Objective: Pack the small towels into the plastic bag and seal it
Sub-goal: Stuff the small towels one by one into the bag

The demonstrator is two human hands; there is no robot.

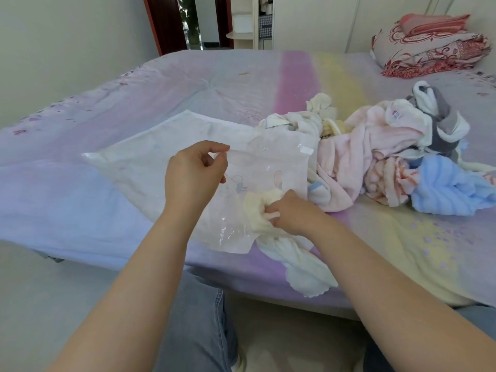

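A translucent plastic bag [166, 157] with faint cartoon prints lies flat on the bed. My left hand [196, 173] pinches the bag's upper layer at its open edge and lifts it. My right hand [292, 210] grips a cream towel [295, 264] and holds its bunched end at the bag's mouth. The rest of that towel trails toward the bed's near edge. A heap of small towels [375, 157], pink, white, grey and blue, lies just right of the bag.
The bed [80, 197] has a pastel purple and yellow sheet. Folded red-patterned bedding [429, 47] is stacked at the far right corner. My legs in jeans [198, 323] stand against the bed's near edge. A doorway [188, 20] opens at the back.
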